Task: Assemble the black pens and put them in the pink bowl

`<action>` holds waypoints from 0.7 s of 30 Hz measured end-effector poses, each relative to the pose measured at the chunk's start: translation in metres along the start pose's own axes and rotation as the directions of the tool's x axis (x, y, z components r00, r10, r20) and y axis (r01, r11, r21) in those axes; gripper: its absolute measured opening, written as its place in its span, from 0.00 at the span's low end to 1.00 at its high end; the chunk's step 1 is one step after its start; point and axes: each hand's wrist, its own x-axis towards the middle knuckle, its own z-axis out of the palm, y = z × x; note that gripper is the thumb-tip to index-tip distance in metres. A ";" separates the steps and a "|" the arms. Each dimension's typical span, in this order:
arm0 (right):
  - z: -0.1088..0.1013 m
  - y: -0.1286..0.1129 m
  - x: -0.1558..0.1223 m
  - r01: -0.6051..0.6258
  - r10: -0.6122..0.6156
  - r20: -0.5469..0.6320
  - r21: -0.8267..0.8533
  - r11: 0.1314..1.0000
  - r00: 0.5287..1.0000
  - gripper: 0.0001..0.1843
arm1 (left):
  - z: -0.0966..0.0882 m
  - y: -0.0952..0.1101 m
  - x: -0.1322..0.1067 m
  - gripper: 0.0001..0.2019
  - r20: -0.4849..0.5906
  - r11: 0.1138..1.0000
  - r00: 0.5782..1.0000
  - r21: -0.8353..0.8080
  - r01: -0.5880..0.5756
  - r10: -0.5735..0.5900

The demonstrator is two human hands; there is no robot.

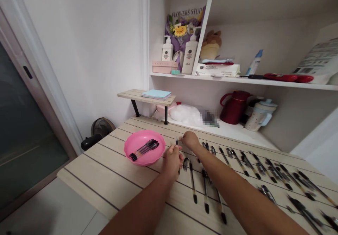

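Note:
My left hand [173,159] is wrapped round a pen [176,142], which stands nearly upright with its bare tip pointing up. Just beyond and to the right, my right hand [190,140] is closed with its fingers bent; whatever it pinches is hidden or too small to name. A loose pen cap [186,163] lies beside my left hand, next to an uncapped pen [193,184]. Left of my hands sits a pink bowl [144,135] with several capped pens [145,150] in it. More pens [240,163] and caps lie in rows under and beyond my right forearm.
The slatted wooden table [105,168] carries a small raised shelf [129,95] with blue paper [156,94] at its back left. Behind stand a red jug [233,107] and a pale tumbler [260,114]. A fan [102,126] is beyond the left edge.

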 end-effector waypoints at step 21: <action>-0.002 -0.011 -0.029 -0.108 -0.046 0.266 0.537 0.837 0.963 0.18 | 0.003 0.004 0.010 0.09 0.013 0.997 0.998 -0.038 0.064 -0.063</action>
